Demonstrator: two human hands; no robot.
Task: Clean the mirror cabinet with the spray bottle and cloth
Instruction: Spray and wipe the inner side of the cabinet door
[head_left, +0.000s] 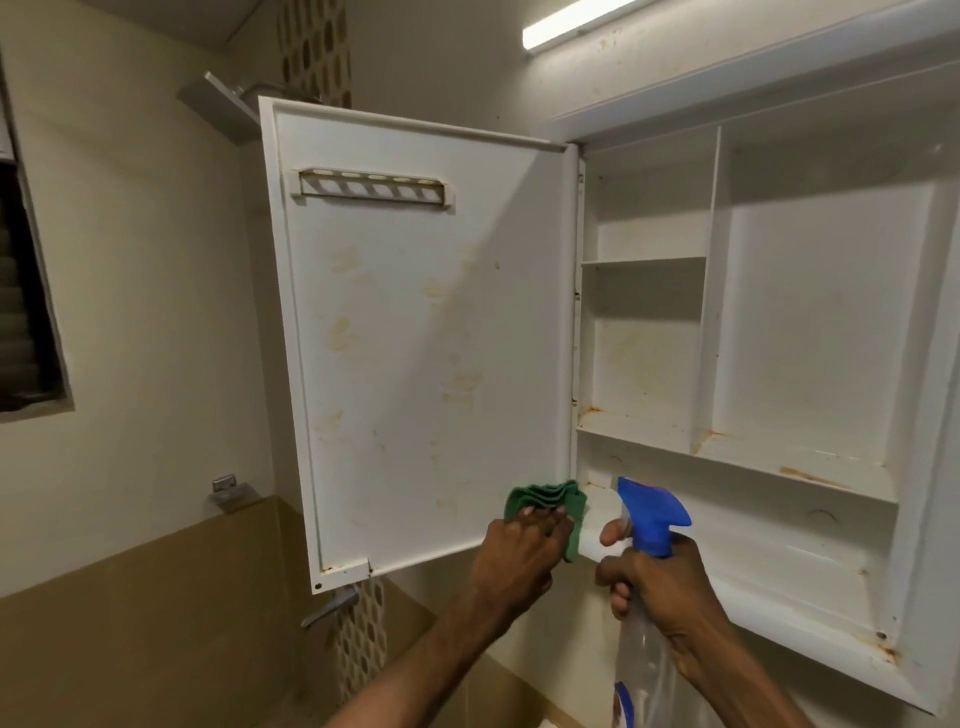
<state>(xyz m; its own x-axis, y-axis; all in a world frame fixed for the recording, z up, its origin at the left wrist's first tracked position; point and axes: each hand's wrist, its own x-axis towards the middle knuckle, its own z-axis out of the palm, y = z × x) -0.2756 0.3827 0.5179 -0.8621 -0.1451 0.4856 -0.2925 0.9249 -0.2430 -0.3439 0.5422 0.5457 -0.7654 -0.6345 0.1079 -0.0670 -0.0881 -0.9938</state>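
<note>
Wiping step: left hand (524, 540) presses green cloth (550, 506) on open door (426, 338) bottom right corner. Right hand (660, 582) grips spray bottle (649, 525). Next probably wipe stains higher up.

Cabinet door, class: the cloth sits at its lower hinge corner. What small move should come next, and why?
Probably sweep the green cloth up and leftward across the door. The left hand presses it at the bottom corner, while yellowish stains dot the panel above. The right hand holds the spray bottle.
</note>
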